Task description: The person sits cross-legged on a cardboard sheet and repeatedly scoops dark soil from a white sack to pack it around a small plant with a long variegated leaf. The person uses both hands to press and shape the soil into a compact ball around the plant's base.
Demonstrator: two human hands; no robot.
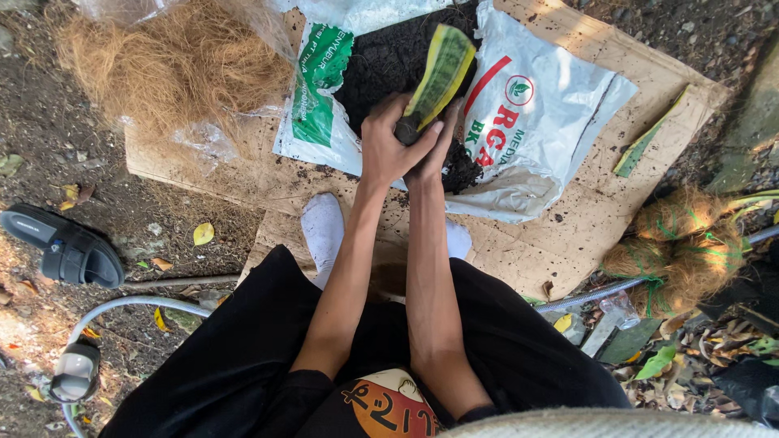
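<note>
Two bare hands, both reaching forward over one sheet of cardboard [568, 243] laid on the ground. Left hand [391, 144] closed around the lower end of one banana-leaf strip [438, 77], yellow-green and curling upward, thumb and fingers wrapped about a dark clump at its base. Right hand [436, 150] pressed against the left from behind, fingers curled on the same strip, mostly hidden, so grip only partly seen. Strip held over one white plastic bag [535, 122], split open and lying at the far middle of the cardboard, with one heap of dark soil [389, 57] spilling from its mouth. One second, smaller leaf strip [649, 138] lying flat near the right far corner of the cardboard. One mass of brown coconut fibre [170, 65] in clear plastic off the left far corner. Two feet in white socks [324, 227] resting on the near edge of the cardboard, just below the hands. One dark sandal [69, 251] on the dirt well left of the cardboard. One pale hose [138, 307] curving along the ground at the near left. One fibre bundle tied with green string [682, 243] off the right edge, among fallen leaves.
</note>
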